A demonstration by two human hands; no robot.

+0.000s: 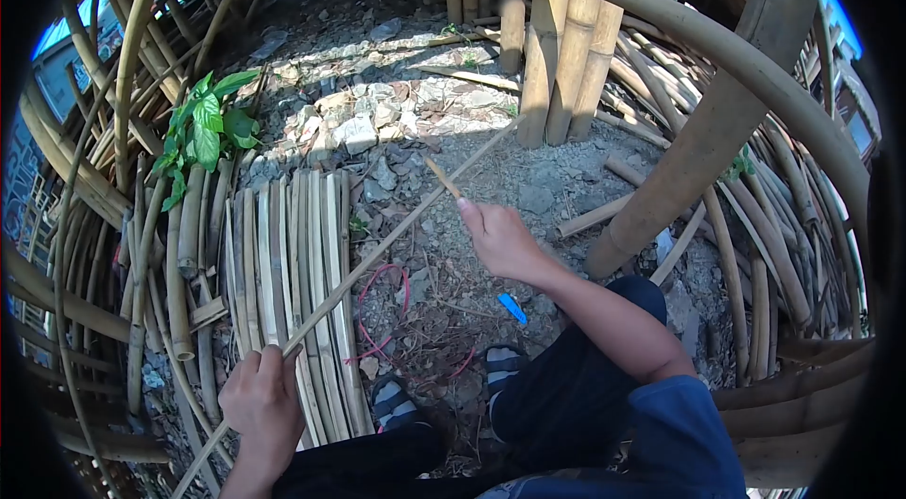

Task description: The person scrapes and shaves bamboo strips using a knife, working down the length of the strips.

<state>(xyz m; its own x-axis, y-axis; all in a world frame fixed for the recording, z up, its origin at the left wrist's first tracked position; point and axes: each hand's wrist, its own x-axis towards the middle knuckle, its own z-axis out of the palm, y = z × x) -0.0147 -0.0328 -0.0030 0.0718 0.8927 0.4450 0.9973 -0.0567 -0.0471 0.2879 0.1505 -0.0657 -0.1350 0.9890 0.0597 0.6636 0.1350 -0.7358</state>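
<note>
Head | left hand (264,400) is gripping long thin bamboo strip (377,258) | right hand (500,235), short tan stick (442,177) | wide rubble ground (387,117), eleven o'clock

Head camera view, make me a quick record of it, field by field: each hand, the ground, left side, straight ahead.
Left hand: closed around a long bamboo strip
Right hand: holding a short brown stick; exact kind unclear
Ground: pink string; small blue object
Left side: row of split slats; leafy green plant
Straight ahead: upright bamboo poles
</note>
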